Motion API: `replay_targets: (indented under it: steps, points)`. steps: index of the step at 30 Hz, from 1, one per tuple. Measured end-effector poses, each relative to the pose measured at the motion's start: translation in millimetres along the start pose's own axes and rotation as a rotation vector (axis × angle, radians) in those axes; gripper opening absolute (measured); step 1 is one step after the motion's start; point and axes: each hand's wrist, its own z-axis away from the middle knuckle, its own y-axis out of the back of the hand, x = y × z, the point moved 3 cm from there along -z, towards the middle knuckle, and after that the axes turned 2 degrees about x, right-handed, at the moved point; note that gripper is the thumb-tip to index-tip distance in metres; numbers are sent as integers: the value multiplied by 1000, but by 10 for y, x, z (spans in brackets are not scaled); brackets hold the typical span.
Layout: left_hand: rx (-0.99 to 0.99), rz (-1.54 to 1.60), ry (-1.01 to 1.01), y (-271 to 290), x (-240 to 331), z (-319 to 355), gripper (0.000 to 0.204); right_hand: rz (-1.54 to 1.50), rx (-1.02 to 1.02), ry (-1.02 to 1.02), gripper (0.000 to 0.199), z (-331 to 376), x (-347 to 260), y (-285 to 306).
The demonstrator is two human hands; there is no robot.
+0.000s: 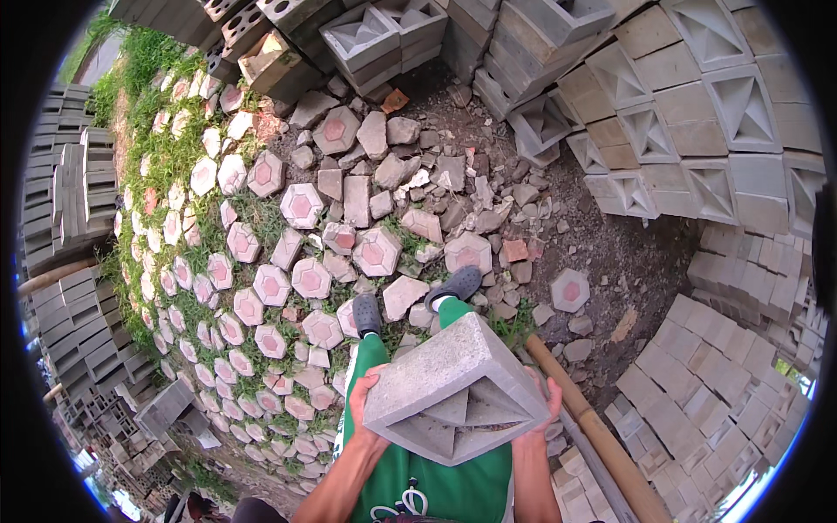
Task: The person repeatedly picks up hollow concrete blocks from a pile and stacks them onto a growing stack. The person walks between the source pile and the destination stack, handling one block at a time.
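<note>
A grey concrete ventilation block (432, 376) is held up in front of my green trousers, tilted so that its recessed, angled face shows. My left hand (364, 399) grips its left end, fingers pressed to the side. On the right end, my right hand (546, 403) clasps the block the same way; part of that hand is hidden behind it. Below the block, my feet in dark clogs (455, 286) stand on broken paving.
Hexagonal pavers (301, 206) with reddish centres lie among grass at left. Rubble (453, 174) covers the ground ahead. Stacked ventilation blocks (649, 131) rise at right and at the back (375, 39). A bamboo pole (593, 427) lies beside my right arm. More blocks (83, 187) stand at far left.
</note>
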Motion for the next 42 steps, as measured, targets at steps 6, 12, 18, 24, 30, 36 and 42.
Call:
replay_targets:
  steps: [6, 12, 18, 24, 30, 36, 42]
  points:
    - [80, -130, 37, -672, -420, -731, 38, -76, 52, 66, 54, -822, -484, 317]
    - [6, -79, 108, -1443, -836, -1176, 35, -43, 140, 129, 55, -1250, -1183, 265]
    - [-18, -139, 165, -2335, -978, -1530, 36, -52, 200, 255, 55, -1632, -1825, 115]
    - [-77, -148, 239, -3252, -853, -2189, 36, -147, 184, 259, 56, -2198, -2302, -639]
    - [-74, -68, 282, -3680, -735, -2968, 36, -156, 198, 216, 50, -3077, -2543, -1027]
    - [-74, -27, 179, -3787, -763, -3817, 33, -152, 146, 91, 44, -4100, -2564, -1026]
    - [3, -213, -19, -3922, -1144, -4624, 37, -53, 236, -15, 37, -5219, -2616, -666]
